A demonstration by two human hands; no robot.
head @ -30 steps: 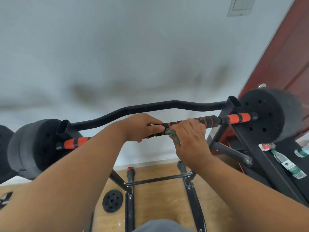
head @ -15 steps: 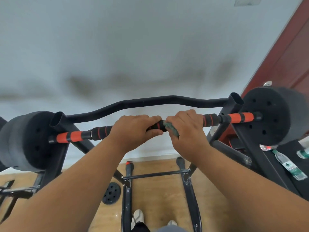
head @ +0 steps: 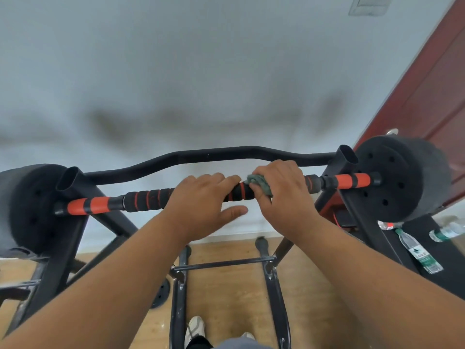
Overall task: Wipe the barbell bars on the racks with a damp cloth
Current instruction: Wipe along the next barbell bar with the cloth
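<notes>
A person wipes a barbell bar (head: 151, 197) resting across the two uprights of a black rack (head: 75, 210), seen from a head-worn camera looking down over both forearms. The right hand (head: 281, 195), near the middle of the bar and toward its right end, wraps a green-grey cloth (head: 259, 183) around the foam sleeve, its grip closed on cloth and bar together, so the damp fabric presses against the full curve of the sleeve rather than only its top. The left hand (head: 203, 200), just beside the cloth on the bar's left side, lies over the bar with fingers draped across the top and the thumb hanging free beneath; its grip is loose and not closed around anything, apparently there to keep the bar from rolling in its cradles while the other hand rubs. Black weight plates (head: 402, 182) sit at each end of the bar, outside the orange collars. A curved black crossbar (head: 226, 152) runs behind the bar, untouched. Two plastic water bottles (head: 420, 253) lie on a dark surface below the bar's right end. The black-and-orange foam to the left of the hands and the orange section to the right appear yet to be covered in this pass.
</notes>
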